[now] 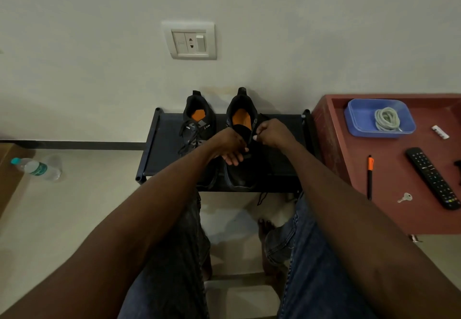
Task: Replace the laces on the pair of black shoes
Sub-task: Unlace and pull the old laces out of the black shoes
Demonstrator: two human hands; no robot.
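Two black shoes with orange insoles stand side by side on a low black rack (159,144). The left shoe (197,124) still carries its black lace. My left hand (232,146) rests on the right shoe (243,169), fingers relaxed over its tongue area. My right hand (270,133) pinches the black lace (262,197) at the shoe's upper right eyelets; a loose end hangs below the rack's front edge. A coil of pale grey-green laces (387,118) lies in a blue tray (359,119) on the right.
A reddish-brown table (389,209) at right holds the tray, a remote (432,178), an orange-black pen (370,176), a key (405,197) and a small white object (440,132). A plastic water bottle (37,168) lies on the floor at left. My knees sit below the rack.
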